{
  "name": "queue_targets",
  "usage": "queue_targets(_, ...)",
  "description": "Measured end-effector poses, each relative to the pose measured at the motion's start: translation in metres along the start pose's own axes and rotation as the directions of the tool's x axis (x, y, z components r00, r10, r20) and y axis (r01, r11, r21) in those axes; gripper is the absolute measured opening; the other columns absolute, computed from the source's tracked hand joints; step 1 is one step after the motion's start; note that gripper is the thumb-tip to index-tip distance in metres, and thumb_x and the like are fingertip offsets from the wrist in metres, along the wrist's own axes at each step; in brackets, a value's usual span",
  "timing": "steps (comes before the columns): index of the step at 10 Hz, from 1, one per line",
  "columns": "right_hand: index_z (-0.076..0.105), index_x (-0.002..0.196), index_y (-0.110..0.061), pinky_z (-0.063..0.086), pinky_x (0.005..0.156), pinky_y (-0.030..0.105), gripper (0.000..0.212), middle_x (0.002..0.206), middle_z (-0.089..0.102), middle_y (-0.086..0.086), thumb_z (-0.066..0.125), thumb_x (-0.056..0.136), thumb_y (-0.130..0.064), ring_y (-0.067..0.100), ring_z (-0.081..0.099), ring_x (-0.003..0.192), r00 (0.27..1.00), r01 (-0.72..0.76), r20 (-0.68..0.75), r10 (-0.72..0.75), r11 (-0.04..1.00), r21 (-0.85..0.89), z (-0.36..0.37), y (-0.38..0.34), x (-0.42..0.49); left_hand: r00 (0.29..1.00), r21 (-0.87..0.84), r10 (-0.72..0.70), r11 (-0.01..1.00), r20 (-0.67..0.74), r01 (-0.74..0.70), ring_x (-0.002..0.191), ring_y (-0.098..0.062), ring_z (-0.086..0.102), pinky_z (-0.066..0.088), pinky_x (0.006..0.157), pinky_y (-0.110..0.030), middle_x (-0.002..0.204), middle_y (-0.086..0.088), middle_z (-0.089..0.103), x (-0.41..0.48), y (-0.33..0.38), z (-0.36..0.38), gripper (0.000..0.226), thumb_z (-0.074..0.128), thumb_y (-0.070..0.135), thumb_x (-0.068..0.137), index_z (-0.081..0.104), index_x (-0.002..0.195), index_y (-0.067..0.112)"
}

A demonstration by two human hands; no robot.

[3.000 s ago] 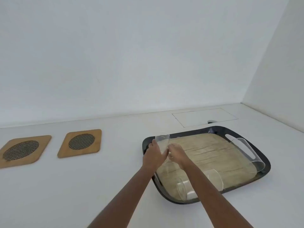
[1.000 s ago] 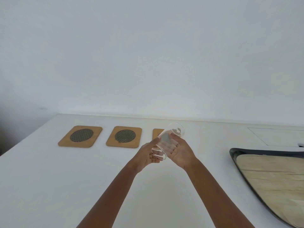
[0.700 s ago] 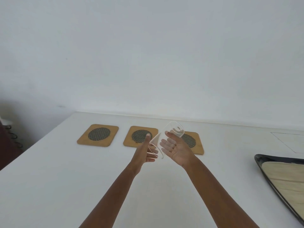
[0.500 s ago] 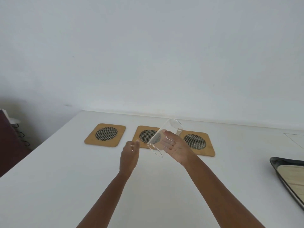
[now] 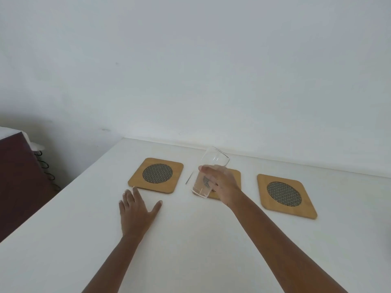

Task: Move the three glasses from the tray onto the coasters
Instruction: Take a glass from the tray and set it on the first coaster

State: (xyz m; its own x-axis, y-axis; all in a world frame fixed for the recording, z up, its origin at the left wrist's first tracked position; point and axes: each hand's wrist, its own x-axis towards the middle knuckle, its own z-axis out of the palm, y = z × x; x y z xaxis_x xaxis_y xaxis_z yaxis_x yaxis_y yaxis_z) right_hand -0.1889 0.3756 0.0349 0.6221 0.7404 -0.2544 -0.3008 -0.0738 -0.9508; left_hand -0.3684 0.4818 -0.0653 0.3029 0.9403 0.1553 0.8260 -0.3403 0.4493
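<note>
Three wooden coasters with dark mesh rounds lie in a row on the white table: the left coaster [image 5: 156, 175], the middle coaster [image 5: 235, 176] and the right coaster [image 5: 286, 196]. My right hand [image 5: 222, 187] grips a clear empty glass [image 5: 208, 171], held nearly upright and slightly tilted, in front of the middle coaster and partly hiding it. Whether its base touches the coaster I cannot tell. My left hand [image 5: 137, 212] lies flat on the table with fingers spread, just in front of the left coaster, holding nothing. The tray and the other glasses are out of view.
The white table [image 5: 190, 250] ends at a left edge [image 5: 63, 187]; beyond it stands a dark maroon piece of furniture [image 5: 19, 176] with a black coiled cord. A white wall runs along the table's back edge.
My left hand let go of the glass and dropped flat onto the table. My right hand turned the glass upright and lowered it over the middle coaster. The view swung left, off the tray.
</note>
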Motion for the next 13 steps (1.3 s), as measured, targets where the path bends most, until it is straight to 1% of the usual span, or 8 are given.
queue_targets(1,0.046,0.123,0.002,0.050,0.089,0.040,0.061,0.126,0.055,0.023,0.076,0.072,-0.012,0.038,0.055,0.112,0.997,0.046,-0.065,-0.050,0.997,-0.065,0.018,0.002,0.017,1.000,-0.013,-0.002,1.000,-0.012,0.002,0.146,-0.031,0.013,0.011,0.120,-0.042,0.153,-0.025,0.021,0.011,-0.006,0.001,0.093,0.053,0.055,0.084,0.014,0.144,-0.003)
queue_targets(2,0.037,0.128,-0.008,0.044,0.068,0.023,0.072,0.120,0.053,0.009,0.079,0.070,-0.013,0.020,0.054,0.098,0.988,0.134,-0.065,-0.142,0.984,-0.113,0.037,0.008,0.033,1.000,-0.006,-0.017,1.000,-0.001,0.017,0.146,-0.030,0.011,0.011,0.121,-0.041,0.155,-0.023,0.018,0.020,-0.008,0.001,0.104,0.041,0.071,0.078,0.013,0.144,-0.004)
queue_targets(3,0.037,0.126,-0.008,0.047,0.088,0.030,0.072,0.124,0.053,0.013,0.080,0.069,-0.011,0.024,0.055,0.112,0.978,0.188,-0.060,-0.199,0.970,-0.154,0.054,0.016,0.050,1.000,0.002,-0.022,1.000,-0.013,0.022,0.146,-0.028,0.013,0.012,0.120,-0.039,0.155,-0.021,0.019,0.029,-0.009,0.000,0.116,0.020,0.080,0.063,0.015,0.144,-0.003)
queue_targets(4,0.037,0.127,-0.007,0.043,0.099,0.031,0.074,0.127,0.051,0.014,0.081,0.068,-0.011,0.021,0.050,0.118,0.962,0.260,-0.028,-0.272,0.940,-0.220,0.070,0.023,0.062,0.999,-0.004,-0.016,1.000,-0.028,0.015,0.147,-0.026,0.013,0.013,0.121,-0.039,0.156,-0.018,0.019,0.035,-0.009,0.003,0.102,0.043,0.071,0.079,0.014,0.145,-0.001)
queue_targets(5,0.038,0.125,-0.008,0.042,0.096,0.027,0.073,0.125,0.051,0.012,0.081,0.067,-0.012,0.017,0.049,0.115,0.947,0.308,-0.004,-0.320,0.914,-0.266,0.083,0.029,0.070,1.000,0.019,-0.004,1.000,-0.013,0.005,0.147,-0.024,0.012,0.012,0.120,-0.039,0.157,-0.016,0.018,0.034,-0.008,-0.001,0.112,0.026,0.082,0.069,0.014,0.146,0.001)
queue_targets(9,0.035,0.126,-0.006,0.038,0.097,0.026,0.075,0.132,0.050,0.013,0.081,0.067,-0.016,0.020,0.047,0.125,0.926,0.365,0.068,-0.371,0.838,-0.405,0.127,0.046,0.109,1.000,0.065,-0.021,0.998,-0.018,0.022,0.148,-0.022,0.008,0.008,0.120,-0.037,0.159,-0.012,0.011,0.050,-0.011,0.009,0.095,0.038,0.070,0.082,0.012,0.147,0.005)
queue_targets(11,0.036,0.127,-0.007,0.025,0.070,0.003,0.077,0.131,0.052,0.011,0.082,0.066,-0.017,0.020,0.048,0.124,0.915,0.387,0.076,-0.395,0.810,-0.442,0.134,0.053,0.113,1.000,0.062,-0.022,0.998,-0.011,0.023,0.148,-0.021,0.007,0.007,0.120,-0.038,0.159,-0.012,0.010,0.049,-0.012,0.010,0.094,0.036,0.070,0.083,0.012,0.147,0.005)
queue_targets(13,0.036,0.126,-0.006,0.033,0.089,0.017,0.077,0.132,0.051,0.012,0.083,0.065,-0.015,0.019,0.047,0.126,0.915,0.391,0.092,-0.392,0.808,-0.442,0.135,0.059,0.116,1.000,0.067,-0.019,0.998,-0.017,0.020,0.148,-0.020,0.008,0.007,0.121,-0.037,0.159,-0.011,0.010,0.049,-0.012,0.010,0.095,0.036,0.070,0.082,0.011,0.147,0.006)
